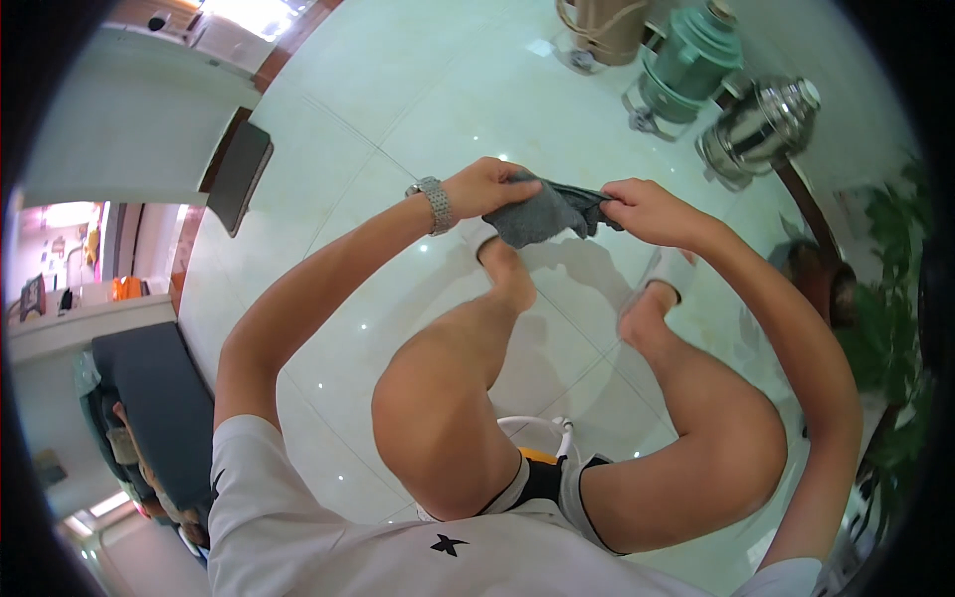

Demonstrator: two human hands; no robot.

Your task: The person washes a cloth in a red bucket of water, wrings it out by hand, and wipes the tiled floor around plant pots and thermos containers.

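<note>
Fingers on both sides grasping: left hand, watch at its wrist, pinches the left end of a grey cloth; right hand clenched on the right end. Cloth stretched between them, left part fanned and hanging, right part bunched narrow. Held above pale floor tiles, by the slippers. Far right: green vessel, silvery vessel just beside. Far left: dark mat. Right edge: leafy plant.

Floor lies open ahead; green vessel blocks front-right.
</note>
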